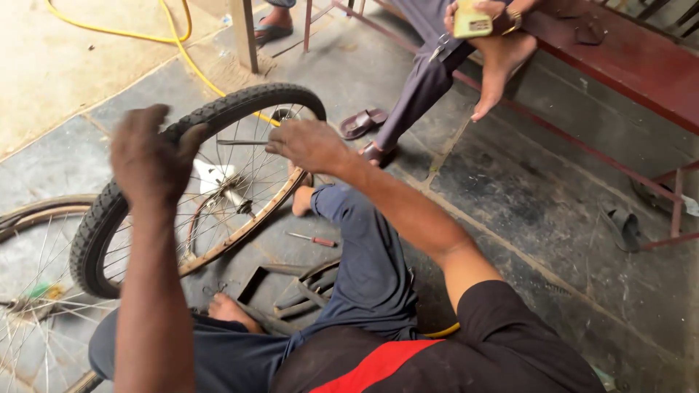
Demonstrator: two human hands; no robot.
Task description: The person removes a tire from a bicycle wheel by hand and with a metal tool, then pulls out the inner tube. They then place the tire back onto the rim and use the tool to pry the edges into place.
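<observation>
1. Head view: bicycle wheel stands tilted on the stone floor, between the person's knees.
2. Left hand; fingers curled tight over the black tyre at the wheel's upper left.
3. Right hand; fingers bent, pressing the tyre's upper right edge above the rim.
4. Screwdriver lies on the floor just below the rim; second wheel lies at left.

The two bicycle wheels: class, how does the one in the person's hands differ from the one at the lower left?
The held wheel wears a black knobbly tyre; the lower-left wheel shows a bare rim. The held wheel stands tilted, gripped by the left hand and right hand; the other lies flat, untouched. Both have thin metal spokes.
</observation>
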